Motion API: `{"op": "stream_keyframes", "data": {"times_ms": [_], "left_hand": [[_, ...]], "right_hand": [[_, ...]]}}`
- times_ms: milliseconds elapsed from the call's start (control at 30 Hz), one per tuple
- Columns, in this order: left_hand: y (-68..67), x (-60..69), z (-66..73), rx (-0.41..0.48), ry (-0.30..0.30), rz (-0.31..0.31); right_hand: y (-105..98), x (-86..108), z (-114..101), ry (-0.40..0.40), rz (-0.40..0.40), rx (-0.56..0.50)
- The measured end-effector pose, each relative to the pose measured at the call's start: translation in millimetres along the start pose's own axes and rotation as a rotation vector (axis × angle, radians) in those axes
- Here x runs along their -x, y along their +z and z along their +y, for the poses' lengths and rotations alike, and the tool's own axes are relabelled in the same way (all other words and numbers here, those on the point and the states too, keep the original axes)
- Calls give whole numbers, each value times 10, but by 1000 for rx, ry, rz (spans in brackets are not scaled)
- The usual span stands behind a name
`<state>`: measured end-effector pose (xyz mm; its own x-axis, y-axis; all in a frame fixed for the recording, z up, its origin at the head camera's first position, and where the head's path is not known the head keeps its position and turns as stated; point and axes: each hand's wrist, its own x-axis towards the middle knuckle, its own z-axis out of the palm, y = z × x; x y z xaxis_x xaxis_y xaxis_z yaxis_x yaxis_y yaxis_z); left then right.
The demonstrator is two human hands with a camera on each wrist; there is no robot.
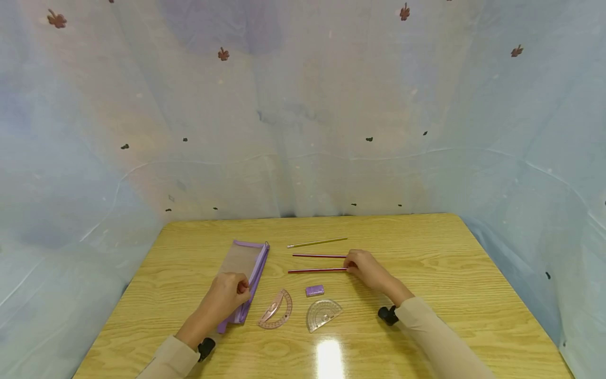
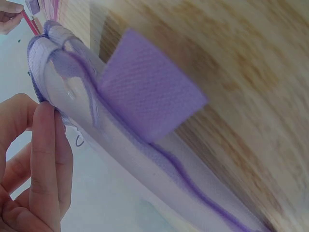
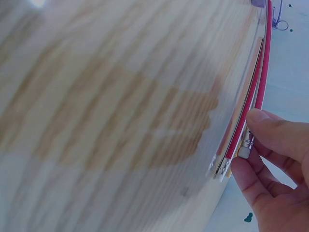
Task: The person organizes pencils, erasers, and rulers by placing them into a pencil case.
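A purple-edged mesh pencil case lies on the left of the table, its zipper side facing right. My left hand pinches its upper edge between curled fingers; in the left wrist view a purple fabric tab sticks out from the case. My right hand pinches a red pencil near its white eraser end. Another red pencil lies close beside it. Seen from the head, the two red pencils lie nearly parallel, pointing left, their right ends at my fingers.
Beyond the red pencils lies a yellowish pencil. A purple-wrapped eraser sits in the middle, with a pink protractor and a clear protractor nearer me. The wooden table meets a patterned cloth backdrop.
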<state>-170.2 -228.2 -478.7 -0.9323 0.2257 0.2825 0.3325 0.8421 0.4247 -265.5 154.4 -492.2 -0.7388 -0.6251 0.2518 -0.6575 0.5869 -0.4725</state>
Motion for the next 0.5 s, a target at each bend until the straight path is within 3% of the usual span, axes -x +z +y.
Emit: {"op": "stream_keyframes", "data": {"times_ms": [500], "left_hand": [[19, -10, -8, -7, 16, 13]], "right_hand": [[100, -129, -103, 18, 8, 8]]}}
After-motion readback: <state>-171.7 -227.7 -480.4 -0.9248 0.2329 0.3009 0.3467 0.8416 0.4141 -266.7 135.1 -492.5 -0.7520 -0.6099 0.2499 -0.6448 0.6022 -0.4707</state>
